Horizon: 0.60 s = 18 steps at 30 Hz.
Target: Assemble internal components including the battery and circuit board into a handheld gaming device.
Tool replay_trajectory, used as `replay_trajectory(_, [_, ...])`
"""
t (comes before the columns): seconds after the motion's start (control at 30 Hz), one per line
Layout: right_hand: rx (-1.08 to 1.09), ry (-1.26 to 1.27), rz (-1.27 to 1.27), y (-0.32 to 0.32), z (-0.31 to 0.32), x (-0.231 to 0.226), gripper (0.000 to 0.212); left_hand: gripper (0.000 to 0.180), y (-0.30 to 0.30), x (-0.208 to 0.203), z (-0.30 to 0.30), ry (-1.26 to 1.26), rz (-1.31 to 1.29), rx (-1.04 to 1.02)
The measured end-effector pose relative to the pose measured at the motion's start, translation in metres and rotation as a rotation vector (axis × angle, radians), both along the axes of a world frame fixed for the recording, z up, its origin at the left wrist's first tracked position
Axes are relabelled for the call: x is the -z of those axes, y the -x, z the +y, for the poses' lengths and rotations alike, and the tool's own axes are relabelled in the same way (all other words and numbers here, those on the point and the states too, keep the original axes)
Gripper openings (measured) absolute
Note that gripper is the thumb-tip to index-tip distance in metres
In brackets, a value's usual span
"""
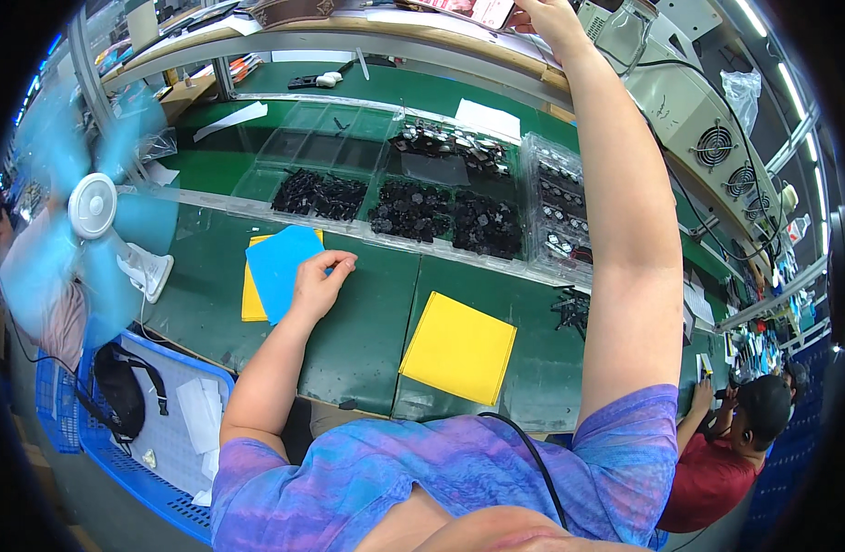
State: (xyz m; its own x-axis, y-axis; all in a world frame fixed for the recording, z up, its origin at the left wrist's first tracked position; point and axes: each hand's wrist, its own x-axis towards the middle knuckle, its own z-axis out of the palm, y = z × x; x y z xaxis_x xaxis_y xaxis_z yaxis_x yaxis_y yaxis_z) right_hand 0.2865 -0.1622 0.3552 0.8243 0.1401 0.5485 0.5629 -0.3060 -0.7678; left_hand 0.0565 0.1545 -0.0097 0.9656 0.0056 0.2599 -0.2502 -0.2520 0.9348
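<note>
Loosely curled, my left hand (320, 281) rests at the right edge of a blue sheet (282, 264), with nothing visible in its fingers. Under that sheet lies a yellow sheet (254, 307), mostly covered. Another yellow piece (458, 349), flat and square with creased edges, lies alone on the green bench top (367, 340). My right arm reaches far up to the high shelf. There my right hand (548, 20) grips the right end of a phone (490, 11) with a lit pinkish screen; part of the hand and phone is cut off by the upper edge.
Clear trays (376, 207) of small black parts stand behind the sheets. A blue fan (92, 206) spins at the left, above a blue crate (156, 460) with a black bag (124, 391). Loose black parts (572, 308) lie near my right arm. A co-worker (730, 451) sits at the right.
</note>
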Motion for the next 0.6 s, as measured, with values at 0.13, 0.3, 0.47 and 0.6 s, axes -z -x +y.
replay_trajectory(0.13, [-0.006,0.011,-0.02,-0.005,-0.002,0.001,0.028,0.016,0.0,-0.001,0.0,-0.03,0.0,0.003])
replay_trajectory(0.3, [0.007,0.012,-0.046,0.002,0.002,0.002,0.028,0.016,0.001,-0.001,0.0,-0.017,-0.008,0.006])
replay_trajectory(0.47, [0.165,0.181,-0.118,0.005,0.005,-0.001,0.029,0.016,0.001,-0.002,-0.001,-0.032,-0.006,0.01])
replay_trajectory(0.6, [0.235,0.227,-0.223,-0.001,0.006,0.002,0.031,0.016,0.0,-0.002,-0.002,-0.046,0.0,0.017])
